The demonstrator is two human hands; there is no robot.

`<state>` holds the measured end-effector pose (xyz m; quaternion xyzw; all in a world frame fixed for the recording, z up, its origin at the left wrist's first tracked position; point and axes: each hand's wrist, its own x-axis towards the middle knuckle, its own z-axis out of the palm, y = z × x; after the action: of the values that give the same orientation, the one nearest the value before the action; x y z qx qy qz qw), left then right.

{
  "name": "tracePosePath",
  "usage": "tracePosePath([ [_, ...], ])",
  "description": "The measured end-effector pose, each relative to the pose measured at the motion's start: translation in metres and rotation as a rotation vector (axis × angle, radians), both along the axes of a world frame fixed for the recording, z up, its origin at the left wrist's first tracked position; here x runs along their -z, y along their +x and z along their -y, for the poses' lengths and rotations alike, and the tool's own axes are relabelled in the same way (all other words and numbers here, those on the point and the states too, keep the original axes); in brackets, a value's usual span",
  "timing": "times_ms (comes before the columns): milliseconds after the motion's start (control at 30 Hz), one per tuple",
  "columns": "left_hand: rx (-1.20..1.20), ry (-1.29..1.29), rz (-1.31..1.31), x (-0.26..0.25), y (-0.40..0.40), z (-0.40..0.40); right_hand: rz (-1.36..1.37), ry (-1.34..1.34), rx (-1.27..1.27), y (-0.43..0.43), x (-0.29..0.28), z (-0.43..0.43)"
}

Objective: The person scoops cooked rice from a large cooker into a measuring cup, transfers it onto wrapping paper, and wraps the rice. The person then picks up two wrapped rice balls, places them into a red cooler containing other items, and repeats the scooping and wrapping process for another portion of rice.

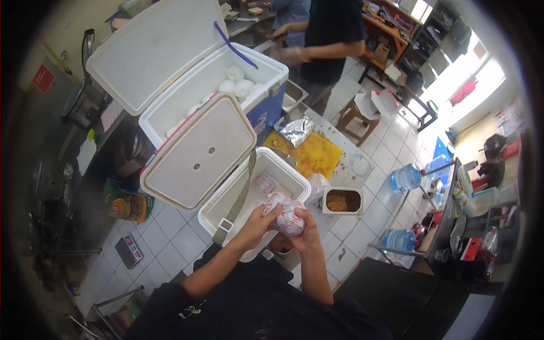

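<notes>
A round bundle in printed white wrapping paper is held between my left hand and my right hand, above the near right part of an open cooler box. Inside that cooler lies a similar wrapped bundle. A grey strap with a buckle crosses the cooler's opening, and its lid is tilted back to the left. Behind it stands a larger blue and white cooler, open, with several white wrapped bundles inside.
Right of the coolers are a yellow cutting board with crumbs, crumpled foil and a metal pan of brown food. A person in dark clothes stands beyond. A scale sits at lower left; water bottles are at right.
</notes>
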<state>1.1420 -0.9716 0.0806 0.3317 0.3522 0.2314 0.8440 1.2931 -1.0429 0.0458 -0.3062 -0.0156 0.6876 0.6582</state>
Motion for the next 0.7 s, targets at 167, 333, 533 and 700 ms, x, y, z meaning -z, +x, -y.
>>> tracePosePath([
  [167, -0.163, 0.042, -0.088, -0.008, -0.002, 0.001, 0.024, -0.114, -0.044, -0.006, -0.002, -0.013],
  [333, -0.189, 0.264, -0.202, 0.018, -0.005, 0.001, 0.084, -0.057, -0.053, -0.009, 0.002, -0.012],
  [533, -0.277, 0.134, -0.022, 0.014, -0.008, -0.005, 0.145, -0.014, 0.021, -0.01, -0.001, -0.017],
  [700, -0.289, -0.101, 0.291, 0.016, -0.015, -0.03, -0.005, -0.094, 0.066, 0.009, -0.014, -0.009],
])
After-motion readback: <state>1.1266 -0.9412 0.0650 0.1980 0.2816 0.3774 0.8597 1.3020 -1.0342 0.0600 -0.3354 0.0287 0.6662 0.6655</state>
